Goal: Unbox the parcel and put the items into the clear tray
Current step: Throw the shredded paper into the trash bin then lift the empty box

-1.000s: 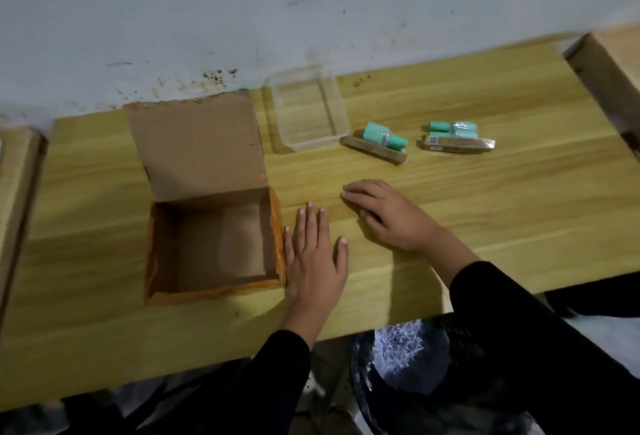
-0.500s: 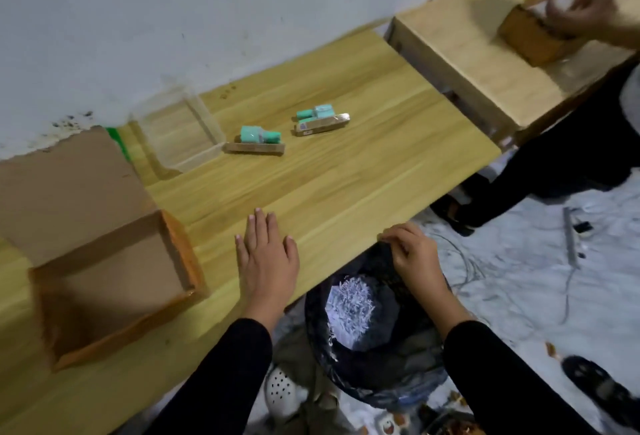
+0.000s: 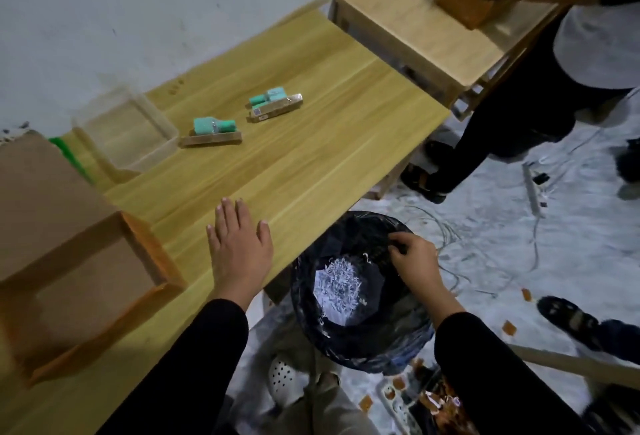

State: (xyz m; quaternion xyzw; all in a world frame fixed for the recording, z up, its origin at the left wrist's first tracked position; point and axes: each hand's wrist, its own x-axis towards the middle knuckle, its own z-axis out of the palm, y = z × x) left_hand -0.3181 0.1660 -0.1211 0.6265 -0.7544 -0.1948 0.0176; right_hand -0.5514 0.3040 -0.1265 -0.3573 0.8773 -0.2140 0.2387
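The open cardboard parcel box (image 3: 79, 282) sits at the left of the wooden table (image 3: 311, 164), its lid flap folded back and nothing visible inside. The clear tray (image 3: 128, 133) stands by the wall with nothing in it. To its right lie a teal item (image 3: 213, 125) with a brown bar (image 3: 211, 139), then a second teal item (image 3: 270, 97) with a wrapped bar (image 3: 277, 109). My left hand (image 3: 239, 251) rests flat on the table beside the box. My right hand (image 3: 414, 258) is off the table, fingers curled on the rim of the black bin bag (image 3: 363, 330).
The bin, holding white shredded scraps, stands below the table's front edge. Another person (image 3: 588, 36) handles a brown box (image 3: 464, 1) on the neighbouring table at the upper right. Cables and tape scraps litter the floor.
The view has swung right and down. My right hand left the table, passed over the bin and now grips the bag's rim. My left hand stays flat on the table.
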